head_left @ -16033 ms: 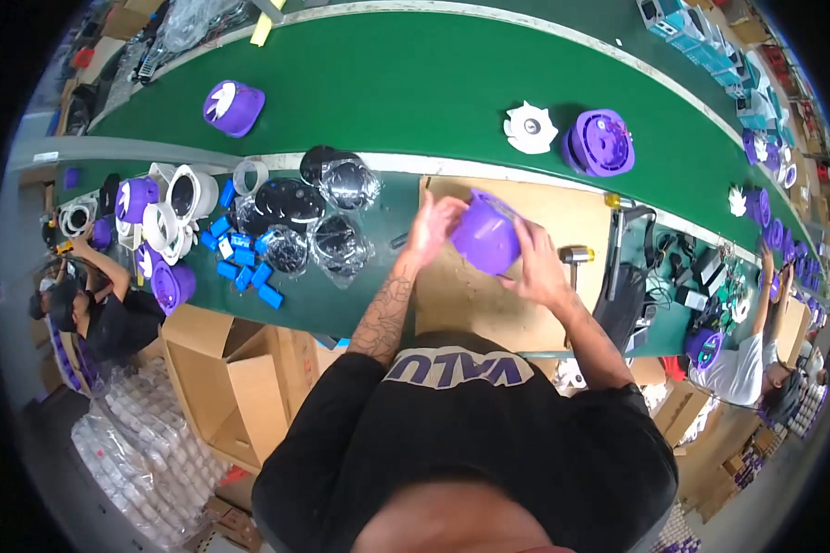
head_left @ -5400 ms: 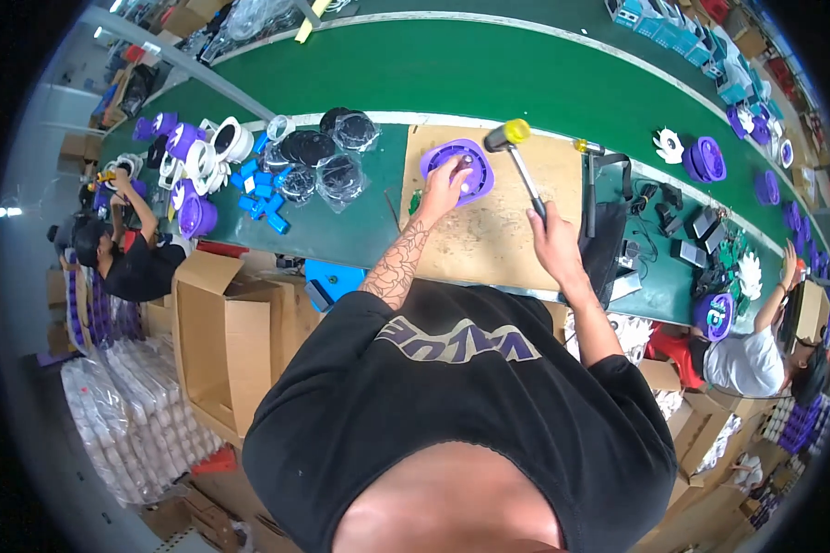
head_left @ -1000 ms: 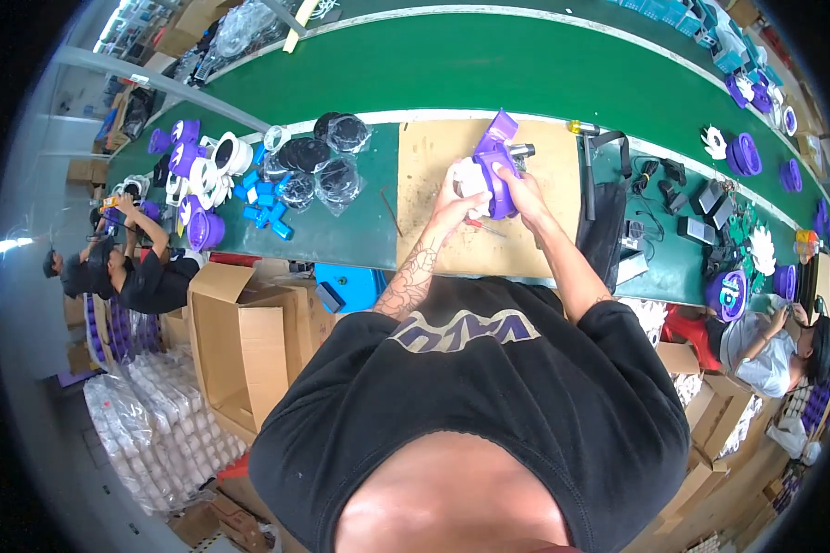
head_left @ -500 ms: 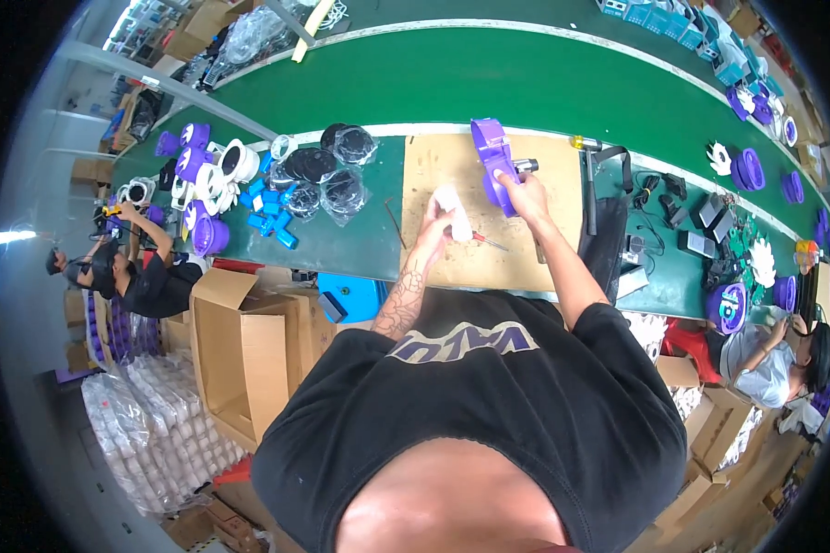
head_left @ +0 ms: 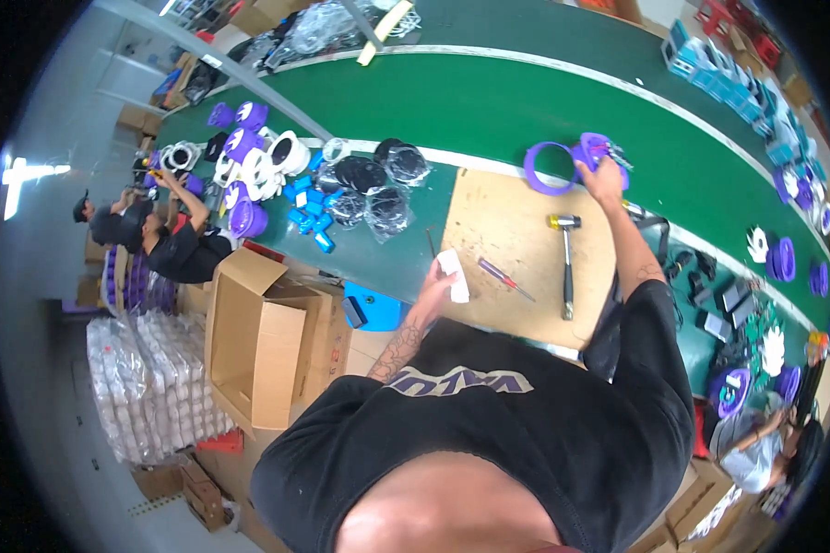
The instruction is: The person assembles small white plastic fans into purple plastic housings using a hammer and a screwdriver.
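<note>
My left hand is closed on a white piece, whose exact kind I cannot make out, over the left edge of a tan work board. My right arm reaches to the far side, where my right hand grips a purple plastic housing at the edge of the green belt. A round purple ring shows at its left. On the board lie a screwdriver with a red handle and a hammer with a yellow-and-black head.
Black discs in clear wrap, blue blocks and white and purple housings stand left. A cardboard box is beside me. Black adapters and cables lie right. Co-workers sit at both sides.
My right hand has carried the purple housing away from me to the belt's edge. The hammer on the board now shows fully. My left hand keeps the white piece; the view has shifted.
</note>
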